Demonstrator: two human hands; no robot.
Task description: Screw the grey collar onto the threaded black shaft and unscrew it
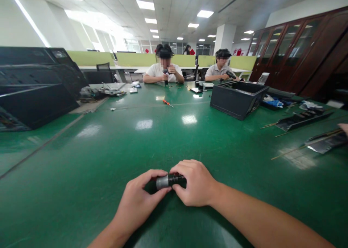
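A small black cylinder with a silver-grey collar (162, 183) lies crosswise between my two hands, low over the green table (130, 146). My left hand (141, 193) pinches the silver collar between thumb and fingertips. Around the black, ringed part on the right, my right hand (194, 184) is closed, and its fingers hide that end. The tips of both hands nearly meet at the middle of the cylinder. Its exact kind cannot be made out.
Farther out lies an orange screwdriver (166, 102). A black metal case (231, 101) stands right of it, with metal trays (301, 118) beyond. Dark computer cases (38, 92) rise at left beside loose parts (102, 91). Two people sit opposite; another person's hand (344, 127) shows at the right edge.
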